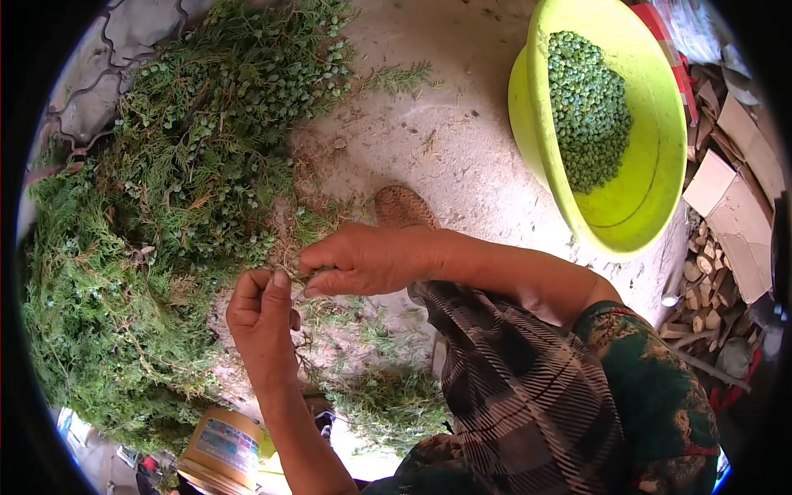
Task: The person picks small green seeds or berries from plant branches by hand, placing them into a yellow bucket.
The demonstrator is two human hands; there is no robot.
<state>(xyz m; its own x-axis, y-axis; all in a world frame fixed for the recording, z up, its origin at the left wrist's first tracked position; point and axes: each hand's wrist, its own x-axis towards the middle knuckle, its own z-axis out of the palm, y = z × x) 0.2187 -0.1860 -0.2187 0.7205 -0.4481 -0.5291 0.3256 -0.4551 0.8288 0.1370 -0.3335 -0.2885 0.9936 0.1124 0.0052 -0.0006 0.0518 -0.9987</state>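
My left hand (262, 318) is closed, thumb pressed against the fingers, pinching a thin evergreen sprig. A dark twiggy end of this sprig (305, 359) hangs beside the wrist. My right hand (355, 260) is closed just beside it, thumb and fingertips together at the sprig's upper part; a bit of green shows between them, partly hidden by the fingers. Left of both hands lies a large pile of cut evergreen branches (198, 157) dotted with small pale green cones. A yellow-green basin (652, 181) at the upper right holds many small green cones (586, 107).
Loose sprigs (388, 404) are scattered on the concrete floor (470, 148). A shoe (404, 206) shows behind my right hand. A yellowish bucket (219, 450) stands at the lower left. Cardboard (734, 206) and chopped wood (701, 289) lie at the right edge. A checked cloth (528, 379) covers my lap.
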